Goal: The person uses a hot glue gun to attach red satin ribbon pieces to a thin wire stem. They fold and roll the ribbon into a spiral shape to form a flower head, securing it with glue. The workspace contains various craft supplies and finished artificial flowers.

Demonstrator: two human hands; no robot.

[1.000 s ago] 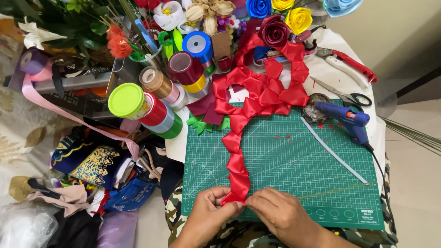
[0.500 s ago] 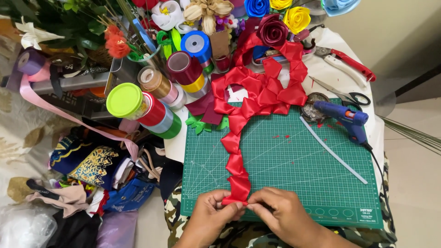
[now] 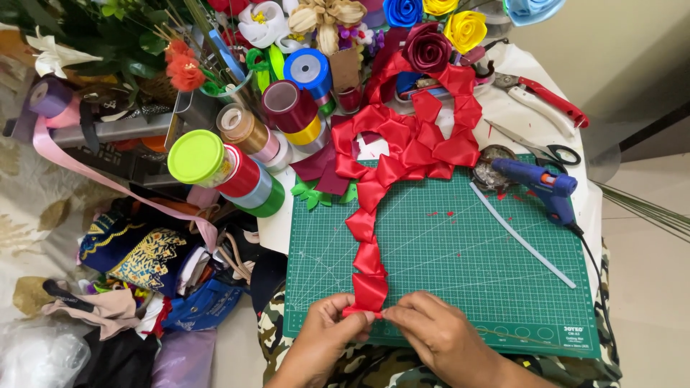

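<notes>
Head view showed both hands pinching the near end of a folded red ribbon chain (image 3: 370, 248) on the green cutting mat (image 3: 489, 287): left hand (image 3: 327, 338) and right hand (image 3: 438, 338) fingertips clamped together on it, hardly moved since a second earlier.

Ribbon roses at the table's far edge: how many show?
4: a dark red rose, a yellow rose, a blue rose, and a light blue rose cut off by the frame. More may be hidden.
</notes>
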